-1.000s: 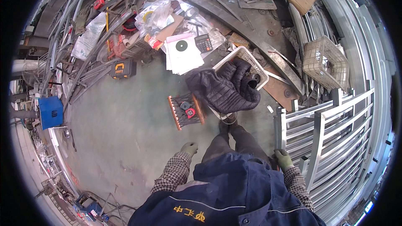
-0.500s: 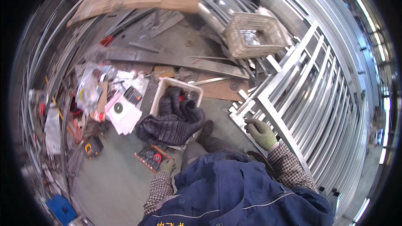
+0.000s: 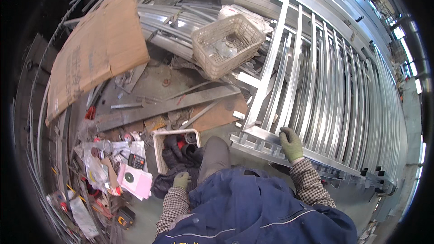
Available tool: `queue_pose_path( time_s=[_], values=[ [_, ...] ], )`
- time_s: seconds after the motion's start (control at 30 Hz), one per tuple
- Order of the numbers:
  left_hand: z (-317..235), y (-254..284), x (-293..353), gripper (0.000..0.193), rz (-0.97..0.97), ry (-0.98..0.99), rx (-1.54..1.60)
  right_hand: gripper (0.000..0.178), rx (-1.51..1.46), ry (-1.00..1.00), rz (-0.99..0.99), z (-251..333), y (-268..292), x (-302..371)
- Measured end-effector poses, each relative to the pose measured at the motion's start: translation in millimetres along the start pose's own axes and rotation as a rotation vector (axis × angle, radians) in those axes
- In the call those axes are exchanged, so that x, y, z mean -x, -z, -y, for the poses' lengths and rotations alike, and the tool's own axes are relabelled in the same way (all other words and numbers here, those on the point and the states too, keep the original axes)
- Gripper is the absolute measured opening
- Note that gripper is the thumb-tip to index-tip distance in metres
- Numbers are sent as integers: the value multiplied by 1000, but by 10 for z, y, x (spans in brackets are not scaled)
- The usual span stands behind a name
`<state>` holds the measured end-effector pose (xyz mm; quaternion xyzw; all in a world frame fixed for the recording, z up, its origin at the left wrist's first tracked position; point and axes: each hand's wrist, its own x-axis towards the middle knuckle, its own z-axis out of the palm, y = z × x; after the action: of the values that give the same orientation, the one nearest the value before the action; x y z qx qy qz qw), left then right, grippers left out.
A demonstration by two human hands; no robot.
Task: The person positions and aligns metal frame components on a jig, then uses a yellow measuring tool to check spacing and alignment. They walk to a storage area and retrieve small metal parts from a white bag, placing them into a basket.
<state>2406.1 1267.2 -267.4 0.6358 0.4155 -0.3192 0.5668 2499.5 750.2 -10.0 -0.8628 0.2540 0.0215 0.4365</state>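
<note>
My right hand (image 3: 291,145), in a green-grey work glove, is closed over the near rail of a silvery metal frame (image 3: 258,101) with several parallel bars. My left hand (image 3: 182,180), gloved alike, is low in front of me with its fingers curled, next to a dark quilted jacket (image 3: 163,186). Whatever it holds, if anything, is hidden. The jacket hangs partly out of a pale plastic basket (image 3: 159,151).
A larger pale basket (image 3: 228,47) stands beyond the frame's corner. A cardboard sheet (image 3: 97,47) leans at the far left. Papers (image 3: 135,183), a calculator (image 3: 136,161) and a yellow-black tape measure (image 3: 125,218) lie at left. A long metal bar (image 3: 167,107) crosses the floor.
The view has turned and shifted over the frame. My right hand has come onto its near rail. The tool tray with a red tape measure, earlier at my left hand, no longer shows.
</note>
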Motion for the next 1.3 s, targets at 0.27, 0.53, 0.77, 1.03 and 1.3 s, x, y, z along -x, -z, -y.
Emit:
queue_pose_path(
  time_s=[0.27, 0.53, 0.77, 1.03, 1.3],
  values=[
    [-1424, 126, -248, 34, 180, -54, -311, 37, -128, -26, -62, 245, -410, -662],
    [-3325, -13, -1362, 43, 108, -300, -886, 58, -23, -178, -200, 897, -808, -2031],
    [-5312, -1984, -2104, 56, 215, -1155, -1138, 62, -24, -305, -194, 1070, -983, -2232],
    [-6266, -3683, -2543, 62, 451, -848, -1914, 62, 49, -440, -241, 1039, -1039, -2217],
    [-6839, -2921, -2903, 47, 220, -951, -2038, 66, -153, -516, -135, 1055, -858, -2323]
  ],
)
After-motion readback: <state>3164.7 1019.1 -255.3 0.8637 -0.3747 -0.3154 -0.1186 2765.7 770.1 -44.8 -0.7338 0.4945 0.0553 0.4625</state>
